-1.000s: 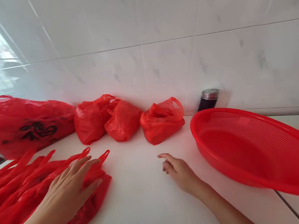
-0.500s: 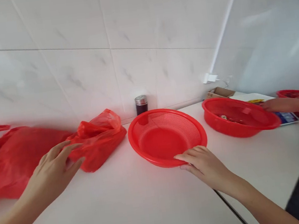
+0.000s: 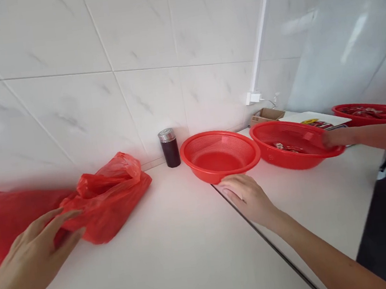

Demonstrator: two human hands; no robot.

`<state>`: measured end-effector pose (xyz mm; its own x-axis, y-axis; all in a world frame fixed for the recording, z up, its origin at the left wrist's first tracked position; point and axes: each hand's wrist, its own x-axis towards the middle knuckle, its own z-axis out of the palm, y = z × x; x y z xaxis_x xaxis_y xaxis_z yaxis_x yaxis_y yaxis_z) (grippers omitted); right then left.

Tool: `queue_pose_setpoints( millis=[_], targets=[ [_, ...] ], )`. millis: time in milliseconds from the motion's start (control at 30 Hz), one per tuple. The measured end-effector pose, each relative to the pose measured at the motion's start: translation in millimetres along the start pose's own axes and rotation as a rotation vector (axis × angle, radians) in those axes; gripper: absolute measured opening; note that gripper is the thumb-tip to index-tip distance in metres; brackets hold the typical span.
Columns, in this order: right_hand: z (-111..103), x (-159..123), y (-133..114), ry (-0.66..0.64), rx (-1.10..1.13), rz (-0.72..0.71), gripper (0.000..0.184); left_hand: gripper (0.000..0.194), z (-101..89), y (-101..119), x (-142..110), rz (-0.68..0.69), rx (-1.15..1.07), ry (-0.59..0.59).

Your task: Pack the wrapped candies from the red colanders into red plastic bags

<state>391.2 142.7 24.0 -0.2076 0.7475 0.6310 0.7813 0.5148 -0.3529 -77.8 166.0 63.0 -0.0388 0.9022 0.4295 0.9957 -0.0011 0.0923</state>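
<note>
I log basket [image 3: 216,161] unfilled, twelve o'clock; right hand [image 3: 251,198] at near rim, grip unclear. Left hand [image 3: 34,255], ten o'clock, spread, grasping nothing; bag [image 3: 114,205], eleven o'clock, bulging.

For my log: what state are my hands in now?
Left hand: open, near a red plastic bag.
Right hand: at the round red plastic basin; grip cannot be told.
</note>
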Motion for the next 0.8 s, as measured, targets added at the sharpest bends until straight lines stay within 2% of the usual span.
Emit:
queue_pose_setpoints(
  millis=[67,133,233,300,400,500,567,667,800],
  targets=[
    [11,-9,-13,-0.107,0.087,-0.005,0.018,0.044,-11.7,13,8,0.031,0.008,-0.021],
    [26,-16,-25,-0.224,0.161,-0.021,0.017,0.044,-22.7,29,22,-0.004,-0.025,-0.012],
    [49,-19,-46,-0.348,0.241,-0.081,0.016,0.045,-27.3,45,50,-0.035,-0.033,0.043],
    [61,-17,-60,-0.389,0.276,-0.119,0.017,0.041,-19.9,48,68,-0.034,-0.019,0.019],
    [74,-14,-78,-0.418,0.319,-0.162,0.019,0.043,-0.7,41,87,-0.075,-0.007,-0.109],
    [83,-10,-90,-0.445,0.355,-0.193,0.021,0.038,13.7,31,92,-0.185,-0.038,-0.237],
    [89,-4,-96,-0.458,0.373,-0.21,0.023,0.032,15.3,25,93,-0.24,-0.103,-0.272],
    [99,12,-112,-0.427,0.394,-0.258,0.024,0.027,6.4,24,94,-0.274,-0.255,-0.226],
    [121,43,-154,-0.271,0.405,-0.325,0.026,0.024,-16.0,34,101,-0.319,-0.552,0.025]
  ],
)
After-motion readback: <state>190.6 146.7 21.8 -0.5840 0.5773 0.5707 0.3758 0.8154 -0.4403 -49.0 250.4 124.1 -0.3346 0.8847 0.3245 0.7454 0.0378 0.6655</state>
